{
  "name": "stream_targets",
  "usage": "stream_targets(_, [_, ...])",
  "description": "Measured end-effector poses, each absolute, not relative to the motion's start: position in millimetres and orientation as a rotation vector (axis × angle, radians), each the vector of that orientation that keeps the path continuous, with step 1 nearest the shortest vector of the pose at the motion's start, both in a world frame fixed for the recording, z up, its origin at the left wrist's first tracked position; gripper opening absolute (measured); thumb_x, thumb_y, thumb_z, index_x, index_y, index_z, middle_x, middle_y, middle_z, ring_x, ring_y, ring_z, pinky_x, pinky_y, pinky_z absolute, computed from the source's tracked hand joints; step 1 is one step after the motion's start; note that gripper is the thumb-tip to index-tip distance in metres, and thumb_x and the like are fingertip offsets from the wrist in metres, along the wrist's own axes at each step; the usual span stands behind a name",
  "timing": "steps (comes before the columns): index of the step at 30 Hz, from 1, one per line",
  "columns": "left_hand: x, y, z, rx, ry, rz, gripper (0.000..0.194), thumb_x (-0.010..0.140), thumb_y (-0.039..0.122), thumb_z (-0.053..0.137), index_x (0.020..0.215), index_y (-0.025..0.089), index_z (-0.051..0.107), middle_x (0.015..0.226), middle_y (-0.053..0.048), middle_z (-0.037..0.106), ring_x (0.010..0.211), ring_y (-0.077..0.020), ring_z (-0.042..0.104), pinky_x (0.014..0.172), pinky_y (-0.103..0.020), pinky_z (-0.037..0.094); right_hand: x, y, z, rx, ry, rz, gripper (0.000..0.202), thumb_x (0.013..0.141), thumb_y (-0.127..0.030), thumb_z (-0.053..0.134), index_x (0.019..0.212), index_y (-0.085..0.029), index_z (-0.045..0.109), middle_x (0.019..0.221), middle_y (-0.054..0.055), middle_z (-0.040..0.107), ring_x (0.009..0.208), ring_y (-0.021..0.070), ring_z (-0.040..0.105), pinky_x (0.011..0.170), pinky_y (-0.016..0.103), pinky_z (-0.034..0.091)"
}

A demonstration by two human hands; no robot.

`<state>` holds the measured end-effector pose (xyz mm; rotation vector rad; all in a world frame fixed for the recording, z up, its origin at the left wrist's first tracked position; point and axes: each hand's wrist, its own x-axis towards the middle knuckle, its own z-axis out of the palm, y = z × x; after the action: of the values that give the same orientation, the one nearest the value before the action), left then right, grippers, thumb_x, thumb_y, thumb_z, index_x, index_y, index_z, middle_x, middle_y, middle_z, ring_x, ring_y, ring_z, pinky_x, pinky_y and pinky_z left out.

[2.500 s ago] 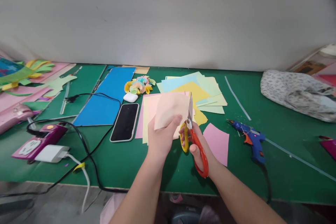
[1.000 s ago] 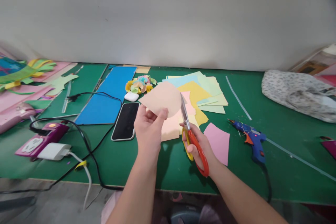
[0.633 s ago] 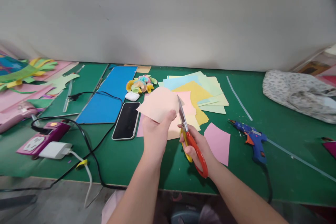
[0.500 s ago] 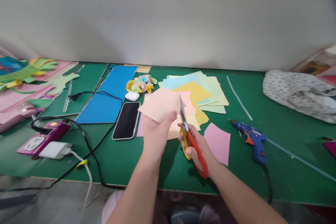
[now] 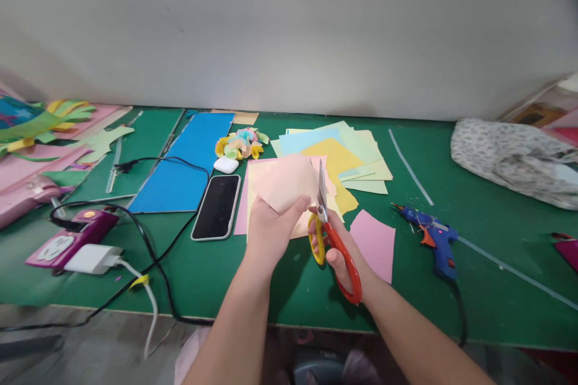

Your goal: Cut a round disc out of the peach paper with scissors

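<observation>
Between the two hands, the peach sheet (image 5: 289, 177) is pinched by the left hand (image 5: 271, 225), thumb on top, while the right hand (image 5: 352, 245) grasps the scissors (image 5: 322, 212) by their red and yellow loops; compared with half a second ago, those loops are spread wider, the visible blade stands more upright, and the sheet has shifted a little rightward. The second blade is mostly hidden behind the sheet's right edge, so I cannot tell whether it touches, and the left fingers beneath the sheet are largely covered. Under and just beyond that pinch lie overlapping pale sheets (image 5: 241, 216), partly blocked from sight. Left of the grip rests a phone (image 5: 217, 207); right of it, a pink piece (image 5: 374, 245), then a blue glue gun (image 5: 431, 231). Far left, a heap of coloured paper (image 5: 67, 117) is cut off by the frame. Everything sits on a scuffed green tabletop (image 5: 419, 307), with a plain grey-white wall (image 5: 289, 30) behind, beyond the hands
</observation>
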<state>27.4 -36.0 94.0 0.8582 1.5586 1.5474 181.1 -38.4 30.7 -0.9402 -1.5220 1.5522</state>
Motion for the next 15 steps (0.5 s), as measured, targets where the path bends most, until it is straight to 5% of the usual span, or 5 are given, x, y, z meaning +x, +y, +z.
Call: stream_targets(15, [26.9,-32.2,93.5,0.842,1.484,1.641,0.05,0.068,0.026,0.091,0.112,0.019,0.069,0.108,-0.006,0.082,0.106,-0.0308,0.079,0.084,-0.04,0.063,180.7,-37.4,29.5,-0.907,-1.482,1.544,0.104,0.068,-0.104,0.066,0.136,-0.025,0.057,0.095,0.0,0.056,0.07,0.018,0.052,0.063,0.034,0.046])
